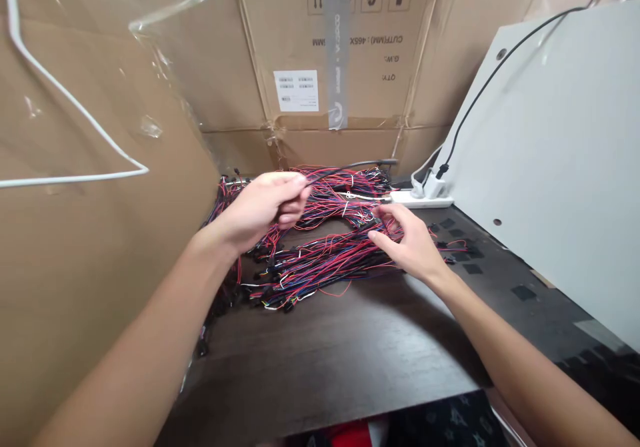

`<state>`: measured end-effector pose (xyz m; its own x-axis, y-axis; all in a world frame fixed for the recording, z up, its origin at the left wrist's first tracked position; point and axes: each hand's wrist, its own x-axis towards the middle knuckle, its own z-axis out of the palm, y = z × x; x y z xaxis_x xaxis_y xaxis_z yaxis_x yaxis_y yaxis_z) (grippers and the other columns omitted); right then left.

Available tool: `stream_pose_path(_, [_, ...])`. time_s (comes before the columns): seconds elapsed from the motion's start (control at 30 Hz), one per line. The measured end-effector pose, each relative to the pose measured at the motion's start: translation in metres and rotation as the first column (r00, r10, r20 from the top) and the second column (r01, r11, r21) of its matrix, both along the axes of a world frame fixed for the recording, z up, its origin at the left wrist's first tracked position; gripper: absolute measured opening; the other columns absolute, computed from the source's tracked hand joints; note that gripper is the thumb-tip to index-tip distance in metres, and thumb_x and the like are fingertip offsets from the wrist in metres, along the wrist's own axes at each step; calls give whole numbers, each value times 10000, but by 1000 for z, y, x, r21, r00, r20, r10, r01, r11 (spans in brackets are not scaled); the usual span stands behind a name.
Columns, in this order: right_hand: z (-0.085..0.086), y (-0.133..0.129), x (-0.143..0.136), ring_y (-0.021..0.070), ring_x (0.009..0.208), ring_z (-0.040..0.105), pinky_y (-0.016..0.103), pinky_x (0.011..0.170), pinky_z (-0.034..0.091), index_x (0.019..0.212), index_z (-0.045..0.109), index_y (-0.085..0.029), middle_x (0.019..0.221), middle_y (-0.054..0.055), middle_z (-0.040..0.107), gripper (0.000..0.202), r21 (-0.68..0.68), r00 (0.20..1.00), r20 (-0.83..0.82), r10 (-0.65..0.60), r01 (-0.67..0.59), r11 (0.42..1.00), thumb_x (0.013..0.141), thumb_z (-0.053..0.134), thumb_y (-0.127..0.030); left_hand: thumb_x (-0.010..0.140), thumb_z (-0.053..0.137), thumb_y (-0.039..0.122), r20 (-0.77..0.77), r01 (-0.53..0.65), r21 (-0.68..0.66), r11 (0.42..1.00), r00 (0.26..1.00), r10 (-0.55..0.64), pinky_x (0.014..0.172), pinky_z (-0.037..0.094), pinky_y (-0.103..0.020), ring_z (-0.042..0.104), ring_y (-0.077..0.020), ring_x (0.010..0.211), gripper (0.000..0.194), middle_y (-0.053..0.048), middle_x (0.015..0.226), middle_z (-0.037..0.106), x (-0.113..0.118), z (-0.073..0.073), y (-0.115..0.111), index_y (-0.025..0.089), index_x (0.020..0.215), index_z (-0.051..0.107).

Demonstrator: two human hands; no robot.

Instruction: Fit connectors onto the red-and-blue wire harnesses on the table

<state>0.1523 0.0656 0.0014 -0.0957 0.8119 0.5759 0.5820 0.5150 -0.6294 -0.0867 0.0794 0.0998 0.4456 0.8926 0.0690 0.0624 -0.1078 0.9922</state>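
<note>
My left hand (273, 207) is closed on one end of a thin black cable (350, 166), held above the wire bundles with its free end pointing right. My right hand (405, 237) is over the right end of the front wire bundle (320, 264), its thumb and fingers apart and nothing seen between them. That bundle of red, blue and black wires lies across the dark table (320, 347). Behind it is another bundle (325, 210) with white ties, partly hidden by my left hand.
A white power strip (420, 199) with plugs stands behind my right hand, a black cord rising from it. Cardboard boxes (255, 47) wall the back and left. A white panel (560, 147) leans at the right. Black square patches (524, 292) lie on the table's right side.
</note>
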Motion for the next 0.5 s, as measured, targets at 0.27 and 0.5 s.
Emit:
stream_pose_path(0.27, [5, 6, 2, 136, 688, 589, 272, 655, 491, 886, 548, -174, 784, 8, 608, 309, -21, 777, -624, 85, -125, 992, 727, 714, -380, 889, 611, 261, -171, 375, -27, 927, 912, -374, 384, 202, -156, 275, -29, 415, 268, 43, 529, 345, 82, 35, -16, 103, 675, 577])
stream_pose_path(0.5, [25, 9, 34, 49, 350, 204, 162, 324, 157, 607, 371, -196, 451, -97, 288, 428, 73, 395, -918, 38, 74, 995, 834, 597, -480, 938, 116, 642, -78, 401, 69, 914, 915, -395, 601, 505, -315, 620, -195, 686, 739, -112, 785, 634, 83, -31, -20, 98, 1093, 592])
